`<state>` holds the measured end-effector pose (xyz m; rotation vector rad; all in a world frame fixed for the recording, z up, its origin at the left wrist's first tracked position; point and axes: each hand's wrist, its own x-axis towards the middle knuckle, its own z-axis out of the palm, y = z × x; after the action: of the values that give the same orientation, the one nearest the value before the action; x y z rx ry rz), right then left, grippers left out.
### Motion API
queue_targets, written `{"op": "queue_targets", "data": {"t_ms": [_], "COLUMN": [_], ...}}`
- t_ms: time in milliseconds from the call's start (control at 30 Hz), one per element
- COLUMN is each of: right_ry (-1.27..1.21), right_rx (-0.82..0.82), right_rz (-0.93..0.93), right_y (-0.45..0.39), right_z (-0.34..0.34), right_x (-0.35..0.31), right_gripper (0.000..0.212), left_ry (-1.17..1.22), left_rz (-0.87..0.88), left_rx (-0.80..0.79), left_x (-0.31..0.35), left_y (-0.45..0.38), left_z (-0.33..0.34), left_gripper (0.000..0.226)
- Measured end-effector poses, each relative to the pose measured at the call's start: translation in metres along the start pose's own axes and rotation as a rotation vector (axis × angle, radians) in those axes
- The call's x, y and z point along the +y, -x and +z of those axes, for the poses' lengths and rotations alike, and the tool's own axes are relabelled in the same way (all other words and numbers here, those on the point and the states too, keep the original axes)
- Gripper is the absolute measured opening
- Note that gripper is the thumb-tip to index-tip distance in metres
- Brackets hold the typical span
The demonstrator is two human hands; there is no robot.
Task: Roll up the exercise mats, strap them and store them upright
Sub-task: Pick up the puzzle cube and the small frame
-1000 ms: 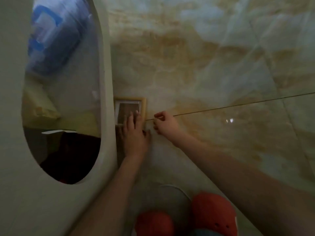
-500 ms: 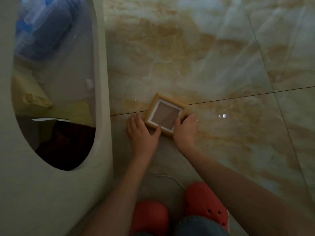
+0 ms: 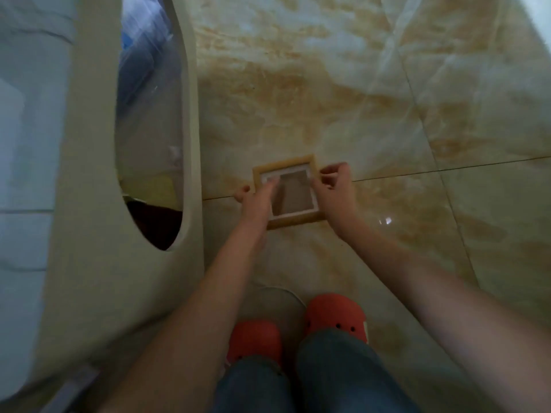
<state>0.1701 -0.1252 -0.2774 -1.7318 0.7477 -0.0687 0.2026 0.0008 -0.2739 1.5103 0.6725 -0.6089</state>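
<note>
No exercise mat shows in the head view. A small square picture frame [image 3: 293,223] of light wood, with a white mount and glass, is just above the marble-look floor tiles [image 3: 417,129]. My left hand [image 3: 256,201] grips its left side, fingers lying across the glass and thumb at the left edge. My right hand [image 3: 337,195] is at the frame's right edge, thumb against the wood and fingers curled near the top right corner.
A beige curved panel [image 3: 119,278] with a tall oval opening stands close on the left, with blue, yellow and dark things behind it. My red clogs [image 3: 334,314] and jeans fill the bottom. A thin white cable [image 3: 286,292] lies by my feet.
The frame has come away from the panel towards the right and turned square to me. My left fingers now lie over its glass. The view has pulled back and up.
</note>
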Motion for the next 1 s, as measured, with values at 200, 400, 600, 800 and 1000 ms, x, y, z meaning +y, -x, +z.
{"op": "queue_targets", "data": {"t_ms": [200, 400, 600, 800, 1000], "right_ry": [-0.331, -0.213, -0.068, -0.241, -0.224], "right_rx": [-0.065, -0.282, -0.351, -0.535, -0.811], "right_rz": [0.161, -0.135, -0.327, -0.321, -0.366], "right_y": [0.032, 0.092, 0.189, 0.285, 0.349], "right_z": [-0.051, -0.108, -0.137, -0.104, -0.06], "right_x": [-0.077, -0.209, -0.326, -0.38, -0.398], "right_gripper": [0.019, 0.021, 0.022, 0.004, 0.014], "left_ry": [-0.16, -0.323, -0.33, -0.324, -0.299], "left_rz": [0.188, 0.458, 0.623, 0.867, 0.998], "left_rx": [-0.161, -0.121, -0.145, -0.04, 0.01], "left_x": [0.09, 0.172, 0.217, 0.227, 0.221], "left_y": [0.09, 0.193, 0.301, 0.379, 0.418], "left_z": [-0.002, -0.035, -0.091, -0.175, -0.256], "left_gripper": [0.024, 0.057, 0.059, 0.055, 0.048]}}
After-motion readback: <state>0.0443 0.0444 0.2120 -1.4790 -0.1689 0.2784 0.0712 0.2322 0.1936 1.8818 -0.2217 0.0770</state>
